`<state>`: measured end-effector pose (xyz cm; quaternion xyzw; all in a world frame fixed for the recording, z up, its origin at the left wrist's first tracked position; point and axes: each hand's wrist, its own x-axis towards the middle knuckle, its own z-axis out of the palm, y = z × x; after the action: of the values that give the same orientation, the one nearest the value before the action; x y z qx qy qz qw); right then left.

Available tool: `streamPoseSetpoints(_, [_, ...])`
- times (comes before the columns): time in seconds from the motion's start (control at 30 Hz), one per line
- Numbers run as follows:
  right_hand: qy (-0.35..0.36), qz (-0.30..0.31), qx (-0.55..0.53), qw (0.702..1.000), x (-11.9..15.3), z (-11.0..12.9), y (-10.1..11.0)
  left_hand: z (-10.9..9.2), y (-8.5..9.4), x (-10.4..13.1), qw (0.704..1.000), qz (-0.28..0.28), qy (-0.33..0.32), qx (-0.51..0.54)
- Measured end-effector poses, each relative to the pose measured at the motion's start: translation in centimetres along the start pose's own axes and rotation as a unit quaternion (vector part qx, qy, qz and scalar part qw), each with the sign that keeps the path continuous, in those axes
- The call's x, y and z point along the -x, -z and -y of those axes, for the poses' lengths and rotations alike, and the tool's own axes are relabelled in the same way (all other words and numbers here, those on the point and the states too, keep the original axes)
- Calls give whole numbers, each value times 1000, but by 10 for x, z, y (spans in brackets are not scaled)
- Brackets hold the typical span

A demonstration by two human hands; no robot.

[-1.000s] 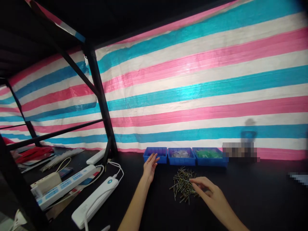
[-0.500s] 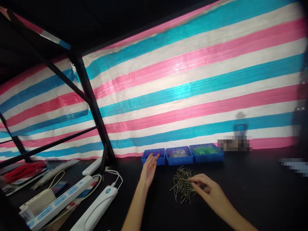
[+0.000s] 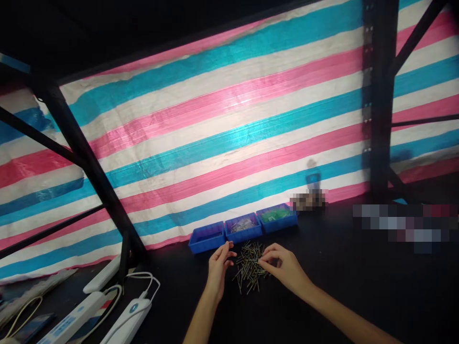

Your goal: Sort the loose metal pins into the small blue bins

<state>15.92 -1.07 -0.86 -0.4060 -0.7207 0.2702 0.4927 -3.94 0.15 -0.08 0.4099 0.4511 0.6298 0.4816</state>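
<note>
A loose pile of thin, dull-gold and grey metal rods (image 3: 251,270) lies on the black tabletop between both hands. My right hand (image 3: 285,267) is at the pile's right side, thumb and forefinger tips brought together over the rods; whether a rod is pinched there is too small to make out. To the left of the pile is my left hand (image 3: 218,270), its fingers loosely bent and apart, with nothing visible in it. Just beyond its fingertips sits the left blue bin (image 3: 204,245), with a few small dark pieces at the bottom.
A middle blue bin (image 3: 247,234) holds clear plastic packets, and a right blue bin (image 3: 281,224) holds green ones. White power strips (image 3: 131,320) with cables lie at the left. Black posts (image 3: 382,105) stand before a striped sheet (image 3: 229,143).
The view has swung right. My left hand has drawn back from over the left bin towards the pile. My right hand stays at the pile, its thumb and forefinger still together.
</note>
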Motion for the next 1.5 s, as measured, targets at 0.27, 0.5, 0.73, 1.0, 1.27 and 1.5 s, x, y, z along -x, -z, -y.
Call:
streamPoseSetpoints(0.27, [0,11,53,999,2,1,1,0,2,1,985,-55,-63,-148])
streamPoseSetpoints(0.5, [23,27,98,995,6,4,3,2,-4,4,986,-67,-51,-142])
streamPoseSetpoints(0.73, [24,43,95,994,3,3,3,7,-10,7,988,-15,-53,-144])
streamPoseSetpoints(1.0, [31,52,109,992,4,3,3,8,-15,12,989,25,-30,-143])
streamPoseSetpoints(1.27, [24,52,125,990,4,4,3,10,-15,10,988,23,-28,-149])
streamPoseSetpoints(1.5, [-2,73,209,975,7,-4,3,21,-4,1,929,-29,-146,-338])
